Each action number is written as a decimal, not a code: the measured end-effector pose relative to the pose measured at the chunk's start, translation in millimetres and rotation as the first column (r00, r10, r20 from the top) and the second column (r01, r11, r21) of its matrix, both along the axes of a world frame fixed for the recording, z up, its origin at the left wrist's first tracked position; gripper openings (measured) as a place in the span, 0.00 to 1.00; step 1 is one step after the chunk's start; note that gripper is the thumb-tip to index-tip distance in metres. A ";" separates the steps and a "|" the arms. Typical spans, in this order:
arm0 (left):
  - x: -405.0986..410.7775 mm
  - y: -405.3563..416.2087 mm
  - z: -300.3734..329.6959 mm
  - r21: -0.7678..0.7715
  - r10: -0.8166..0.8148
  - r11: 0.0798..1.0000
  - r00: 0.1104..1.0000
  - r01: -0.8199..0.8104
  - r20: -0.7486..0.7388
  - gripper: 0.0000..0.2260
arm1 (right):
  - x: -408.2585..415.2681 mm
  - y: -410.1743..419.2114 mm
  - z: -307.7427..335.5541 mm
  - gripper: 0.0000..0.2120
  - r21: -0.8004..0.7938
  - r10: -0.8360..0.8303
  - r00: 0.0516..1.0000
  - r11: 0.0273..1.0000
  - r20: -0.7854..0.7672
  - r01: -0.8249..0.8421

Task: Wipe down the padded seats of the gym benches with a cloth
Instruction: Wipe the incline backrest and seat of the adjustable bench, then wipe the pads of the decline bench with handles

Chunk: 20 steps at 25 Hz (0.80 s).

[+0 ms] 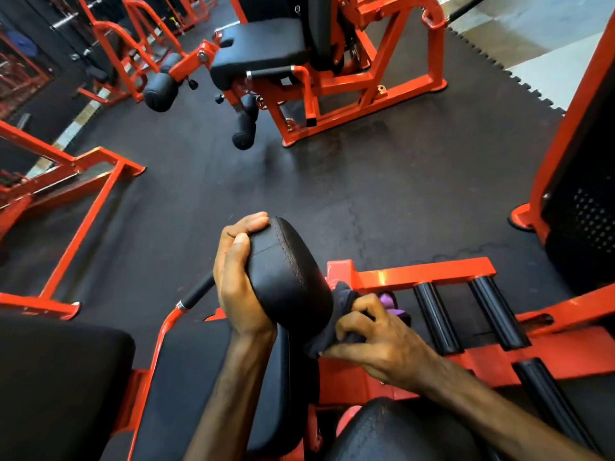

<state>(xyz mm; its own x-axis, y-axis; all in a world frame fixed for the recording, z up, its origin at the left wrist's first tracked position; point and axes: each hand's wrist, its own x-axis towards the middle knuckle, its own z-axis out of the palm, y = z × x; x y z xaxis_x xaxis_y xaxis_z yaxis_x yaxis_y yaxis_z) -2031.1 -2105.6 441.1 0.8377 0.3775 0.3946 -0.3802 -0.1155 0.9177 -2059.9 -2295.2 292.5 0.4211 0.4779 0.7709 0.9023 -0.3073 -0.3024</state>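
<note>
A black padded roller [286,271] of an orange machine stands in front of me at lower centre. My left hand [238,277] grips its left side, fingers curled over the top end. My right hand [376,341] holds a dark cloth [336,331] bunched against the pad's lower right side; a purple patch [387,299] shows beyond the fingers. A black padded seat [206,377] lies under my left forearm, and another black pad [56,377] sits at lower left.
Orange frame bars [426,272] and black roller pegs [436,317] sit right of my hands. A leg machine with a black seat [263,51] stands ahead across dark rubber floor mats [299,188]. Orange frames flank the left [90,207] and right [565,128].
</note>
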 end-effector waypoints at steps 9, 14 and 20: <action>3.2 -0.1 -3.8 -0.029 -0.006 1.000 1.000 0.006 0.007 0.14 | 13.8 -12.6 -11.3 0.11 -0.015 -0.005 0.960 1.000 -0.279 0.001; 0.3 2.2 -6.1 -0.049 -0.027 0.998 0.999 0.028 0.017 0.15 | 57.6 0.2 24.5 0.10 0.346 0.120 0.731 0.923 -0.672 0.166; 2.6 -1.6 -5.0 -0.080 -0.030 0.996 0.999 0.033 0.035 0.14 | 81.2 58.0 90.9 0.10 0.589 0.358 0.607 0.774 -0.709 0.231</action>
<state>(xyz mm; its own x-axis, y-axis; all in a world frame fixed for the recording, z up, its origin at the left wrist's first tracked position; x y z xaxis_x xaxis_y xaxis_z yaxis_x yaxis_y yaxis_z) -2028.5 -2107.2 436.1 0.8365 0.3830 0.3919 -0.4130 -0.0294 0.9103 -1978.7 -2237.3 383.4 0.9522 0.1184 0.2816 0.2471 0.2434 -0.9379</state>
